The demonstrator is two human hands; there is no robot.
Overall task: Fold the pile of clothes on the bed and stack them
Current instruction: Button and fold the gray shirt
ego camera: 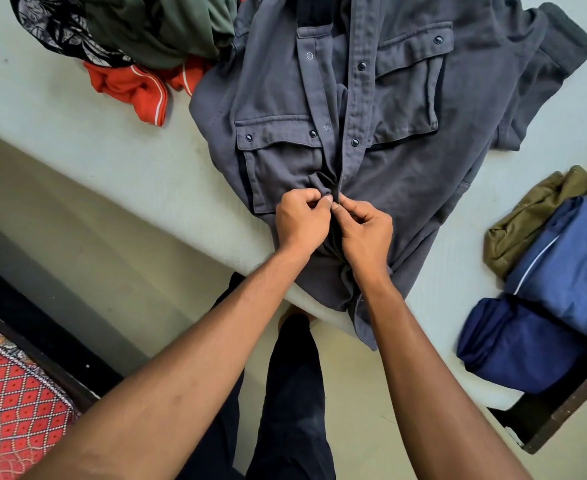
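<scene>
A grey snap-button shirt (399,133) with two flap pockets lies front up on the pale bed (87,133), its hem hanging over the near edge. My left hand (300,221) pinches the left front panel near the placket, below the lower pocket. My right hand (366,232) pinches the right placket edge right beside it; the thumbs almost touch. The unfolded pile at the top left holds a green garment (167,26), a black patterned cloth (56,29) and a red garment (136,88). At the right lie folded clothes: an olive piece (527,216), a blue one (576,265) and a navy one (517,344).
The bed's near edge runs diagonally from left to lower right, with a dark wooden frame (562,420) at its corner. My dark trouser legs (292,393) stand against the bed. A red patterned mat (8,403) lies on the floor at lower left.
</scene>
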